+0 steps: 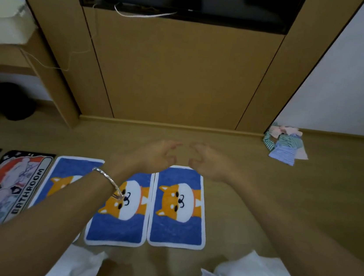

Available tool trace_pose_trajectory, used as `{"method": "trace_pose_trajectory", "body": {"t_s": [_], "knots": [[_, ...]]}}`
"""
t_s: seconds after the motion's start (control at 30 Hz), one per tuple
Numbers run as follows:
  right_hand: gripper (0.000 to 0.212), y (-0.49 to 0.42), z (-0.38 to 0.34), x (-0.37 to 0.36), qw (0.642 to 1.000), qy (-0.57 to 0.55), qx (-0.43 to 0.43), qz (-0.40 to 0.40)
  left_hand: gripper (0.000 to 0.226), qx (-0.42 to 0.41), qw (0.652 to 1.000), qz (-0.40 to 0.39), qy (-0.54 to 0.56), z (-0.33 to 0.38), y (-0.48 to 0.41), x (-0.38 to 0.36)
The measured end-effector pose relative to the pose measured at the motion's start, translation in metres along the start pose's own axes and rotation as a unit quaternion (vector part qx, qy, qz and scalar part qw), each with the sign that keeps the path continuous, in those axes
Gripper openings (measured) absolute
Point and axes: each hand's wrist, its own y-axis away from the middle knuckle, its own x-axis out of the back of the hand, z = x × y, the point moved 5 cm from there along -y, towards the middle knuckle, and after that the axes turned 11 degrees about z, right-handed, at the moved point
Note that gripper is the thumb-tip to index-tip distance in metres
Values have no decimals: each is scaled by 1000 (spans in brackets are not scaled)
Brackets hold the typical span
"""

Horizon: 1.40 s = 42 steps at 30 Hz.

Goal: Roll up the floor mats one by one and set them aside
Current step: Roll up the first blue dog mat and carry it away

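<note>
1. Head view, the only one. Five mats lie flat in a row on the floor (271,206), none rolled. From the left: bathroom mat (18,186), a second one cut off by the frame edge, then three dog mats.
2. Left hand (158,155) and right hand (210,164) hang above the row's far end, fingers loosely curled, holding nothing. Both are slightly blurred.
3. Right mat (179,208): its long axis runs from the person toward the cabinet (179,73). Its far short edge sits just under the right hand.
4. Left hand is near the seam with the middle mat (120,222).
5. Judgement: right mat goes first, rolled from the far edge toward the person. Right hand is nearer.
</note>
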Motion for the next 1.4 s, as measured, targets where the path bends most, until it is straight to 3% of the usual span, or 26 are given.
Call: {"method": "trace_pose_trajectory", "body": {"t_s": [0.3,0.5,0.6,0.73,0.97,1.23,1.4], "knots": [[58,-76,64,-22,996,-45,33,-72,50,106,994,9,30,-15,-63,-32],[56,-105,101,-86,990,-69,21,-123,49,180,979,-90,33,-59,-83,-103],[54,-118,124,-142,987,-85,-6,-137,45,193,965,-178,10,-93,-101,-148],[45,-140,167,-237,982,-98,-70,-147,42,180,958,-224,-5,-144,-134,-218],[52,-182,236,-419,978,-109,-102,-145,29,144,970,-195,34,-271,-179,-369],[55,-221,304,-611,970,-85,-101,-202,32,112,972,-204,-17,-403,-188,-549],[58,-228,344,-705,967,-17,-77,-244,47,109,968,-220,-56,-451,-185,-646]]}}
